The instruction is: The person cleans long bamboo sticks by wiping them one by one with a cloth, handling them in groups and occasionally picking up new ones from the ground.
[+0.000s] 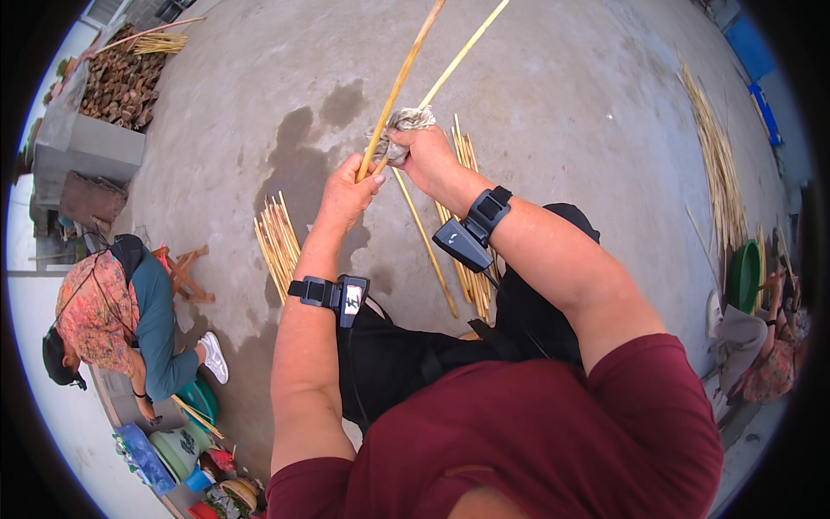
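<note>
My left hand [351,192] grips the lower ends of two long peeled sticks. The thicker, yellow-brown stick [405,71] leans up past the top of the picture. Beside it, a paler, thinner stick [463,53] runs through a crumpled, stained cloth [411,119]. My right hand [425,152] clasps that cloth around the paler stick, just above my left hand. On the concrete to the left lies a bundle of similar sticks [275,240]. Another stick bundle [468,152] lies under my right forearm, which hides part of it. A single stick [425,243] lies between the bundles.
Wet patches [295,156] darken the concrete floor. At left a person [97,292] bends beside a wooden folding stool [188,276], near basins and a blue container [146,457]. At right, another person [768,363] sits by a green basin [744,276] and a long stick pile [716,162].
</note>
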Demonstrator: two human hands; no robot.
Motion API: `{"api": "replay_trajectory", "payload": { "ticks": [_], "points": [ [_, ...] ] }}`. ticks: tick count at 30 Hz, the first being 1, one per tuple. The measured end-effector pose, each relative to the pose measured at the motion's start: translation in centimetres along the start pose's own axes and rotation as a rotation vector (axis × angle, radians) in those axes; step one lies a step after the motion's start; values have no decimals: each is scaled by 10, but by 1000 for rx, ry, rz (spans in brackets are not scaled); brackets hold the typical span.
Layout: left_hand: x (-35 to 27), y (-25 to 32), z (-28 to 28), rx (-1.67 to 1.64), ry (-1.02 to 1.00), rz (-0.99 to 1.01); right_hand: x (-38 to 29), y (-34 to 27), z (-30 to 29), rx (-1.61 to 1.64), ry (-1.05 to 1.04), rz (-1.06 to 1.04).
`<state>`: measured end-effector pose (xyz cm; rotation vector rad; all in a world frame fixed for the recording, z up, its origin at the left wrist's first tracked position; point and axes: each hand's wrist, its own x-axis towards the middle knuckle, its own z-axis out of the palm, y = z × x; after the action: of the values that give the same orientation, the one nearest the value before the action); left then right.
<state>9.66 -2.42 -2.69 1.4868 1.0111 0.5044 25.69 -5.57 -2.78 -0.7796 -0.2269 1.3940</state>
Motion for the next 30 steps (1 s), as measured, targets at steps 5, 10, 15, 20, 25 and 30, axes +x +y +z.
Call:
{"api": "replay_trajectory", "payload": {
  "ticks": [5,10,15,20,25,30],
  "points": [
    [-2,15,-23,-121,-80,-77,7,-29,-1,40,-38,-86],
    [-17,11,-60,-67,-145,-112,13,-64,-21,57,-9,-151],
    [-34,2,-97,-33,-201,-190,10,-102,-47,70,60,-250],
    [-50,-17,-132,-43,-188,-211,7,-132,-74,92,175,-317],
    [-66,-11,-138,-353,-74,-180,11,-165,-107,143,409,-642],
    [-45,14,-88,-477,-271,-26,6,-97,-61,-48,126,-356]
  ]
}}
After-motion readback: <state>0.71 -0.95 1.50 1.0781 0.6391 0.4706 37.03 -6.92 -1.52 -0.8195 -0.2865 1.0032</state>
